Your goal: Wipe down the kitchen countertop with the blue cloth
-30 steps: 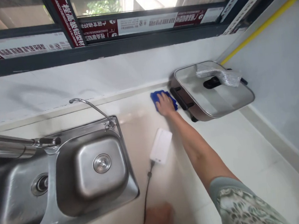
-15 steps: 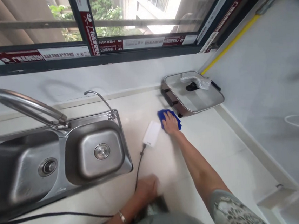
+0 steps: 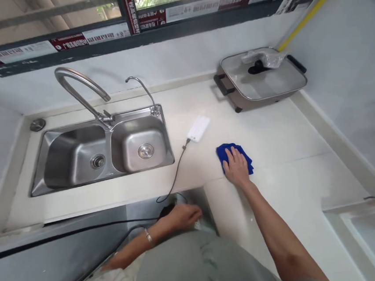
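1. Head view, right side: right hand [image 3: 236,167] flat on a folded blue cloth [image 3: 222,152], fingers a little apart, pressing it to the white table [image 3: 283,135]. Grip open over the cloth, not clenched round it. Cloth is on the bare stretch right of the sink, nearer the person than the pan.
2. Head view, left side: left hand [image 3: 185,215] low, by the table's front edge, fingers curled. Cannot tell whether that grip is closed on anything.
3. Head view, about the cloth: white power bank [image 3: 198,128] lies up and left of it, apart, cable [image 3: 179,170] running down over the front edge. Electric pan [image 3: 253,103] near the back wall, glass lid [image 3: 277,81] on, clear plastic wrap [image 3: 274,59] on the lid.
4. Head view, further left: double-bowl steel sink [image 3: 109,152].
5. Head view, progress (my judgement): cloth is down and under the hand, so work looks under way. Pale surface shows no boundary between done and left; share remaining cannot be told. Power bank and pan occupy parts of the table.
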